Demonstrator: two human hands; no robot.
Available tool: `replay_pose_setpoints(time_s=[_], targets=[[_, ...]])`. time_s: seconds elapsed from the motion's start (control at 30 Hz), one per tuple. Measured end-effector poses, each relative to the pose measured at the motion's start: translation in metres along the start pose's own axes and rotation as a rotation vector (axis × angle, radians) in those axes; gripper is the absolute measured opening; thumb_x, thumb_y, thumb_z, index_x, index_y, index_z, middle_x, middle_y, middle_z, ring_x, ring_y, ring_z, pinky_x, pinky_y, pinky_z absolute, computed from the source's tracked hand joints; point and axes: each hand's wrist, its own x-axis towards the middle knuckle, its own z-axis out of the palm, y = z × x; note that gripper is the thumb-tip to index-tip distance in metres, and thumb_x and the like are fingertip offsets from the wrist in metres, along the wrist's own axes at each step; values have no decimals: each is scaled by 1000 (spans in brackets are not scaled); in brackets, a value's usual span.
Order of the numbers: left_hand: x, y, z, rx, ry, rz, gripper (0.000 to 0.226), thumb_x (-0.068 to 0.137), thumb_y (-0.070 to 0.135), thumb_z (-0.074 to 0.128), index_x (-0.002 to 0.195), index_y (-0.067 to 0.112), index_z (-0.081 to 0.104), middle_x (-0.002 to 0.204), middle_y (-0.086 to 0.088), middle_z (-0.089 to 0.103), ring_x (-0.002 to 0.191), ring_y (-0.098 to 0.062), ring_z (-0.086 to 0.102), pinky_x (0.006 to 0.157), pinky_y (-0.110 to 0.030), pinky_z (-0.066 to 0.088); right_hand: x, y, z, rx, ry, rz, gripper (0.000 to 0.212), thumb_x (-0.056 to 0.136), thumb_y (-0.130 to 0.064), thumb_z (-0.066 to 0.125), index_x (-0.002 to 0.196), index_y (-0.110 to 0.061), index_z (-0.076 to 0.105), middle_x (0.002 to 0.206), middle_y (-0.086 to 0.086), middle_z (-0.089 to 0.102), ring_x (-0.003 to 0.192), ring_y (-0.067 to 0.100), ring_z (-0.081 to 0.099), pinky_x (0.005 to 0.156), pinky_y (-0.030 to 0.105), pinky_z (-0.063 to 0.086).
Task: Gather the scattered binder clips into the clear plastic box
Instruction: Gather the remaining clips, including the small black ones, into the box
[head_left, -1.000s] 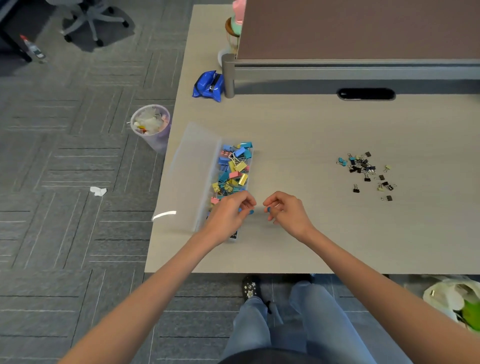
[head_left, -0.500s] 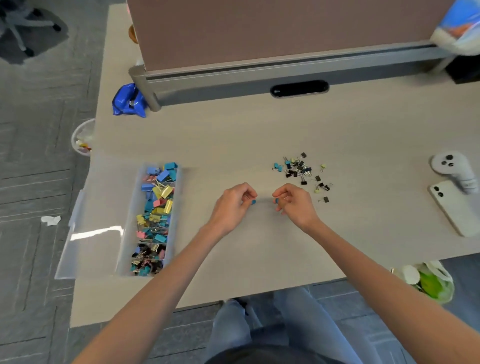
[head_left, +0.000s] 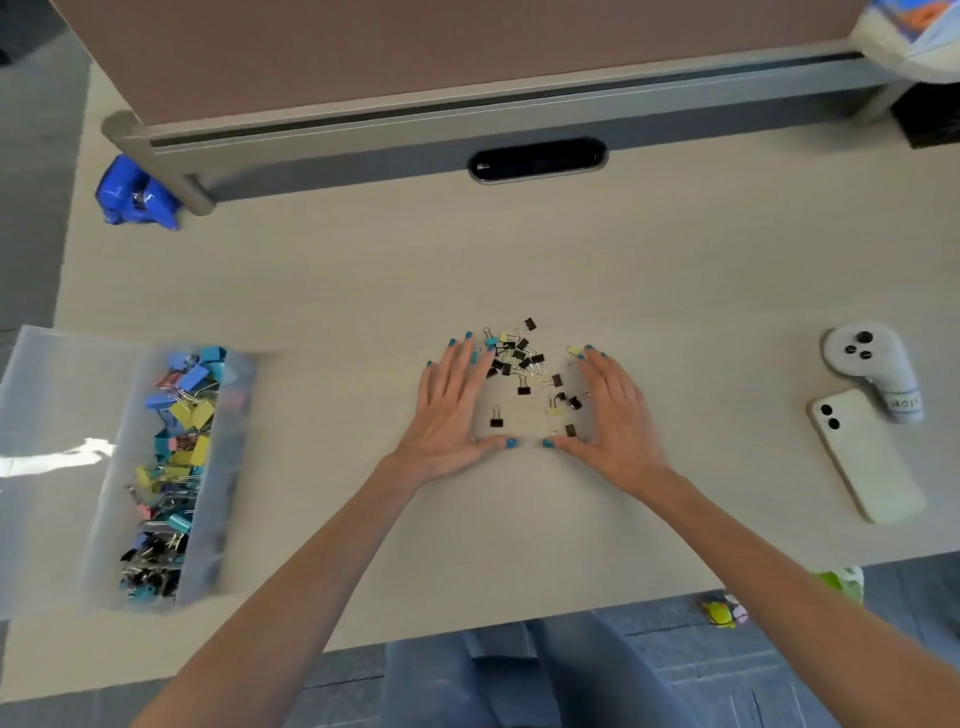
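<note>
Palms lie flat on the desk (head_left: 363, 291), fingers straight, gripping nothing: I see the left hand (head_left: 451, 413) and right hand (head_left: 615, 415) flanking the small scattered binder clips (head_left: 519, 358), thumbs nearly meeting below them. The clear plastic box (head_left: 231, 462), holding coloured clips (head_left: 182, 415), sits well apart to the left; a phone (head_left: 867, 457) lies right.

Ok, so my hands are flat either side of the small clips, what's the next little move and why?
Probably slide both hands inward to bunch them. The left hand and right hand lie open flanking the small clips, thumbs nearly meeting, and the clips lie loose and spread out, well right of the clear box.
</note>
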Motion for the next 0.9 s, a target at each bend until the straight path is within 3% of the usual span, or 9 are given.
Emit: replay_pose_setpoints(time_s=[0.1, 0.2, 0.33, 0.53, 0.67, 0.8, 0.9], targets=[[7, -4, 6, 170, -80, 58, 120, 68, 89, 43, 151, 26, -15, 158, -3, -25, 144, -21, -25, 118, -52, -4, -3, 19, 1, -206, -109, -69, 117, 69, -84, 45, 153, -15, 3, 161, 0, -1, 148, 15, -5, 119, 34, -4], [16, -4, 9, 273, -45, 66, 114, 72, 89, 36, 152, 23, -11, 159, -8, -21, 146, -23, -21, 118, -53, 1, 2, 28, 3, -314, -159, -107, 113, 74, -86, 30, 153, -12, -2, 161, 4, -3, 148, 18, -6, 119, 41, 1], [32, -2, 7, 293, 9, 50, 107, 77, 86, 32, 154, 22, -4, 159, -10, -16, 147, -24, -17, 119, -51, 2, 19, 29, 8, -339, -167, -136, 110, 78, -85, 26, 152, -9, -1, 161, 5, -5, 148, 18, -7, 119, 43, 3], [53, -2, 3, 264, 18, 109, 97, 85, 78, 31, 154, 19, -4, 160, -7, -13, 147, -22, -14, 120, -46, 6, 53, 25, 6, -324, -172, -193, 108, 79, -83, 27, 152, -9, -1, 161, 6, -5, 148, 18, -6, 120, 43, 6], [62, 1, 2, 260, 34, 172, 89, 88, 73, 33, 154, 20, 5, 162, -5, 0, 148, -24, -4, 120, -44, 9, 60, 32, -6, -223, -161, -243, 103, 81, -79, 36, 153, -12, 4, 161, 1, 1, 148, 11, -4, 120, 37, 4], [70, 5, 1, 336, 94, 204, 79, 89, 71, 34, 153, 27, 16, 155, -3, 24, 139, -27, 25, 112, -40, 25, 50, 42, -14, -65, -24, -198, 84, 87, -63, 49, 149, -13, 22, 157, 1, 22, 144, 15, 20, 117, 31, 16], [79, 11, -1, 324, 167, 206, 69, 90, 66, 38, 147, 29, 32, 143, -3, 38, 124, -25, 38, 102, -36, 33, 43, 44, -13, -101, 25, -172, 82, 86, -63, 50, 145, -10, 31, 151, 1, 33, 136, 19, 33, 112, 28, 23]])
